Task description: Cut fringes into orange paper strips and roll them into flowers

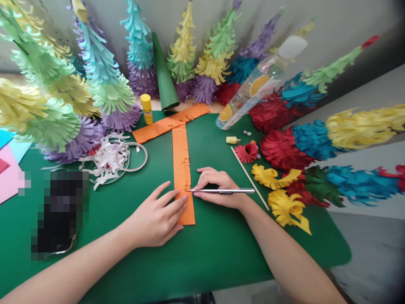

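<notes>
An orange paper strip (181, 164) lies lengthwise on the green table, with slits along the upper part of its right edge. My left hand (158, 217) rests on its lower part, fingers spread. My right hand (218, 185) pinches a slim silver craft knife (232, 191), whose tip touches the strip near its right edge. Beyond, a second orange strip (158, 128) with a slit edge lies slanted, meeting the first strip's top end.
Fringed paper trees (109, 80) line the back and right. A glue stick (146, 109), green cone (164, 80), bottle (249, 90), tape ring (145, 156), white scraps (107, 158), thin stick (249, 178), yellow curls (286, 207) and a blurred dark object (61, 211) surround the strips.
</notes>
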### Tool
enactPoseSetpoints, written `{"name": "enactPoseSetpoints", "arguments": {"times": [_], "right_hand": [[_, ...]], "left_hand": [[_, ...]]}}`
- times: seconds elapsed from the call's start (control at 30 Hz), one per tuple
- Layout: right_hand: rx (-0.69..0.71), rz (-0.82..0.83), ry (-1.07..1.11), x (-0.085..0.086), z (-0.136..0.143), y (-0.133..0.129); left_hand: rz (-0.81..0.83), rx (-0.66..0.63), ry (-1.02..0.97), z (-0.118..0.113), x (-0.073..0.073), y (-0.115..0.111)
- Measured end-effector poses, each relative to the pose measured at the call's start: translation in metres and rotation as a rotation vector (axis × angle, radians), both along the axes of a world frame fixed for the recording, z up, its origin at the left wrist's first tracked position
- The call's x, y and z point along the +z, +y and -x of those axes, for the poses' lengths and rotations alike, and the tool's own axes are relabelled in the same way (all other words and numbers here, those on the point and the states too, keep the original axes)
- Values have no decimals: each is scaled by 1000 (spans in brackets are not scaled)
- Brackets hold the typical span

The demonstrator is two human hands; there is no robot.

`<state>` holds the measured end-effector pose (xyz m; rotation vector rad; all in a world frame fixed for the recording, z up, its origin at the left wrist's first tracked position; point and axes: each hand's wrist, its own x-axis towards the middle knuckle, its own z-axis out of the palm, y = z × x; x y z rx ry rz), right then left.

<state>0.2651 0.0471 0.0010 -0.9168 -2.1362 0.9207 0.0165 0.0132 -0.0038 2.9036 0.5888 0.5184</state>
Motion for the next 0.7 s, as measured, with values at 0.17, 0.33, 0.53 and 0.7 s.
{"name": "enactPoseSetpoints", "arguments": {"times": [0.17, 0.33, 0.53, 0.7], "right_hand": [[20, -4, -28, -1, 2, 0], [23, -3, -52, 0, 2, -1], [30, 9, -66, 2, 3, -1], [33, -8, -77, 2, 5, -2]], "left_hand": [[11, 6, -12, -1, -1, 1], [23, 14, -12, 0, -1, 0], [34, 14, -19, 0, 0, -1], [43, 20, -18, -1, 0, 0]]}}
